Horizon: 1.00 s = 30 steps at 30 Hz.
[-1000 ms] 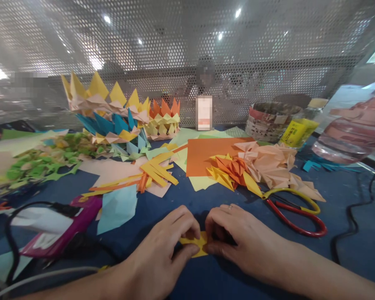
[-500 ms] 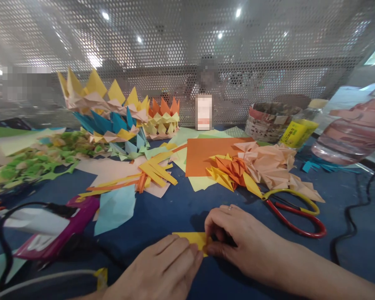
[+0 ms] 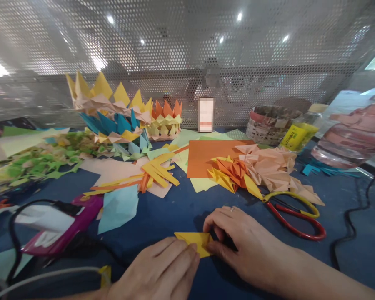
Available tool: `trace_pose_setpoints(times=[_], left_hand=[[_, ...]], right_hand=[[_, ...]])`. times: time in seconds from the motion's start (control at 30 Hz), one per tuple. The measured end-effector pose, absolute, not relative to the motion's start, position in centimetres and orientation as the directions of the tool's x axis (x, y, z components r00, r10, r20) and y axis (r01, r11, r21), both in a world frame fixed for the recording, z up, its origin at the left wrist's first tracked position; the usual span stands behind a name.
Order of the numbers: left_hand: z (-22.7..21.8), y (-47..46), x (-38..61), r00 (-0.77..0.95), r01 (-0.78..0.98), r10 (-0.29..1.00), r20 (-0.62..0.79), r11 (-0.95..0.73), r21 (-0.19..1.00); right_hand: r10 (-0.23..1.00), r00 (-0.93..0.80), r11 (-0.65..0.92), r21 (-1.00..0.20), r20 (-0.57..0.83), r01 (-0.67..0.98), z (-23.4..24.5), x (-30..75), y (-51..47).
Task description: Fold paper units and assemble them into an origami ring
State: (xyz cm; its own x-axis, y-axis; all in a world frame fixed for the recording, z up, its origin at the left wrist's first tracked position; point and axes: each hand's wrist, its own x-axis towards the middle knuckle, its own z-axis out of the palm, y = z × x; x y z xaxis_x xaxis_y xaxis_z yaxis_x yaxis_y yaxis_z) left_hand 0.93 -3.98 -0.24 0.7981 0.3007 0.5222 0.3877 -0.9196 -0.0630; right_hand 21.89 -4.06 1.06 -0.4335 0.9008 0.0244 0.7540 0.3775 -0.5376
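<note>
A small folded yellow paper (image 3: 196,241) lies on the blue table (image 3: 346,233) near the front edge. My left hand (image 3: 162,268) lies flat with its fingers together, their tips pressing on the paper's near edge. My right hand (image 3: 240,243) is curled, its thumb and fingers pinching the paper's right end. A ring shows on one finger of that hand.
Red and yellow scissors (image 3: 295,214) lie right of my hands. Folded orange, yellow and peach paper pieces (image 3: 253,171) sit behind, on an orange sheet (image 3: 206,156). Paper crowns (image 3: 112,112), green cuttings (image 3: 34,158), a magenta tool (image 3: 65,227) with cables and a plastic bottle (image 3: 353,137) surround them.
My left hand has slid back toward me and flattened, uncovering more of the yellow paper. The right hand stays pinched on the paper's right end.
</note>
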Motion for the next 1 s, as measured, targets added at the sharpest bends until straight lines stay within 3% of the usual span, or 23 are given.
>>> trace_pose_setpoints(times=[0.3,0.5,0.6,1.0], left_hand=[[-0.5,-4.1,1.1,0.786,0.395,0.286,0.548,-0.914,-0.088],[-0.8,-3.9,1.1,0.778,0.4,0.276,0.564,-0.91,-0.106],[-1.0,-3.7,1.2,0.779,0.401,0.263,0.569,-0.907,-0.13],[-1.1,-3.7,1.1,0.763,0.388,0.23,0.605,-0.911,-0.143]], right_hand=[[0.902,-0.412,0.408,-0.561,0.127,0.72,0.1,21.4,-4.3],[0.922,-0.363,0.386,-0.375,0.135,0.843,-0.2,21.0,-4.5],[0.916,-0.378,0.402,-0.341,0.137,0.85,-0.3,20.9,-4.5],[0.918,-0.372,0.37,-0.629,0.135,0.683,0.2,20.6,-4.7]])
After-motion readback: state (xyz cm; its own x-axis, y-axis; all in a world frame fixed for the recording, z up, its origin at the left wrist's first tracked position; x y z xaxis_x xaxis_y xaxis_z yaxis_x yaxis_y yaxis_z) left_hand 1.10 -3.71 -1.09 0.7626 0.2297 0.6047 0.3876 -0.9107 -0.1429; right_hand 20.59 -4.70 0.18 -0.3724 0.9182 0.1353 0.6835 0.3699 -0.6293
